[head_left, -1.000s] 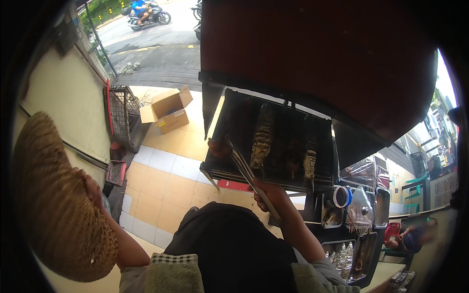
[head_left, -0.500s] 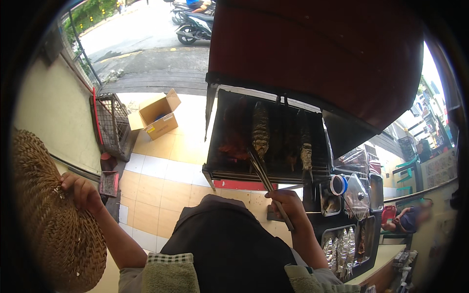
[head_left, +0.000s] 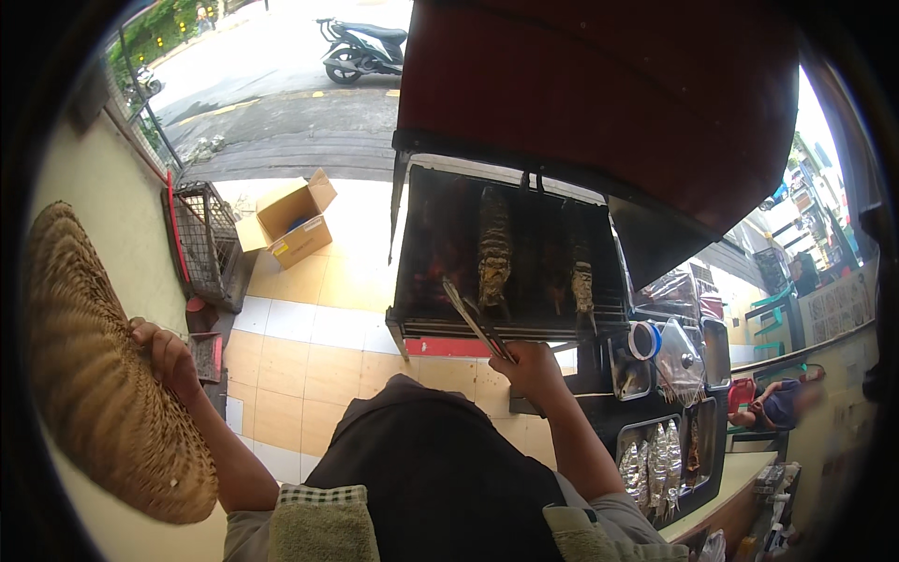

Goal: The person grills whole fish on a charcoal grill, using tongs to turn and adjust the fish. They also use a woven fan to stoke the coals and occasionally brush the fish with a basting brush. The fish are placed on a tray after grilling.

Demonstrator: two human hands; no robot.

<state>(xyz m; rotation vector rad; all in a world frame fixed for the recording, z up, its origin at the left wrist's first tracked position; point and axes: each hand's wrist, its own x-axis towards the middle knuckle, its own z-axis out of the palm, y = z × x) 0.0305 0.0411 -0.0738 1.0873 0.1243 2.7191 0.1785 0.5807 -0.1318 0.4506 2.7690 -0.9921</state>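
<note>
Right hand clamped on tongs, tips out ahead over grill beside fish, keeping fingers off heat. Left hand grips woven fan, raised out left, clear of coals.

A street-side food stall. A charcoal grill with fish stands on a tiled pavement. A road with a parked scooter runs behind.

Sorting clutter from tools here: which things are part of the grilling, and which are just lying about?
In use: woven fan in left hand; tongs in right hand; grill; fish.
Lying about: cardboard box; wire cage; scooter.
</note>
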